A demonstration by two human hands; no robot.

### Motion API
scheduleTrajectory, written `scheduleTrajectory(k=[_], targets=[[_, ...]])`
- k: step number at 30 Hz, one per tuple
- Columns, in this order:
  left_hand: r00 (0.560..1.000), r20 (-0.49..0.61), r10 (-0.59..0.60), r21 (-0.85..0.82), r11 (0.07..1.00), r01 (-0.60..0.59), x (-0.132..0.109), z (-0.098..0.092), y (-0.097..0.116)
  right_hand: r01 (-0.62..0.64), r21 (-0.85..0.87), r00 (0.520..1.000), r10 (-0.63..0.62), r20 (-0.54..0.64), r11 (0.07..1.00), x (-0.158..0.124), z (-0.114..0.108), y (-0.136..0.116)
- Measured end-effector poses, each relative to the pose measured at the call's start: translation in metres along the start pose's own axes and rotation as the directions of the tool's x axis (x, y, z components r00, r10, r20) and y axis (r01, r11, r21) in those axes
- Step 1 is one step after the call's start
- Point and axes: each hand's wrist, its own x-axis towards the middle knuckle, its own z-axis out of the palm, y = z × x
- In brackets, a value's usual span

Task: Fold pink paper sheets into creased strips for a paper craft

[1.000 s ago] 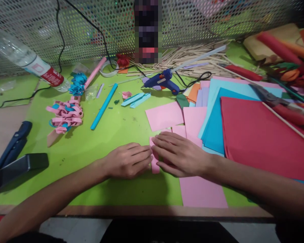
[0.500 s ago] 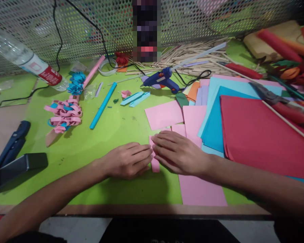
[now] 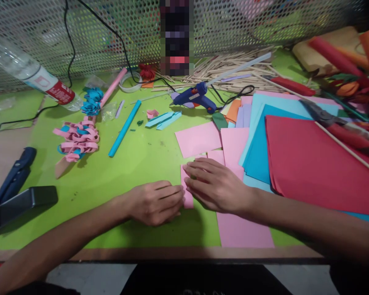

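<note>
A folded strip of pink paper (image 3: 187, 199) lies on the green table top (image 3: 123, 176) near the front edge. My left hand (image 3: 155, 201) lies flat beside it, fingers stretched out and fingertips touching its left edge. My right hand (image 3: 215, 184) presses flat on the same pink paper from the right, fingers extended. A larger pink sheet (image 3: 242, 227) runs under my right wrist toward the table edge. Neither hand grips anything.
Stacked coloured sheets, red (image 3: 313, 164) on top, fill the right side. A blue glue gun (image 3: 193, 96), wooden sticks (image 3: 230, 69), a teal paper roll (image 3: 124, 128), a pink-blue paper curl piece (image 3: 78, 137), a plastic bottle (image 3: 33, 76) and dark tools (image 3: 18, 200) at left surround the work area.
My left hand slid slightly toward me along the strip's left edge. My right hand stayed pressed on the pink paper.
</note>
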Motion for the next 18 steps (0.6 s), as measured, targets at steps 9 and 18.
scheduleTrajectory(k=[9,18], targets=[[0.999,0.035,-0.016,-0.051,0.999,0.018,-0.0016,0.0028,0.0019,-0.006,0.013,1.0,0.006,0.006,1.0,0.0003,-0.0004,-0.0009],[1.0,0.017,0.01,-0.064,0.998,-0.009,0.0006,0.0018,0.0009,-0.01,-0.001,1.0,0.01,0.015,1.0,0.0003,-0.0011,-0.0025]])
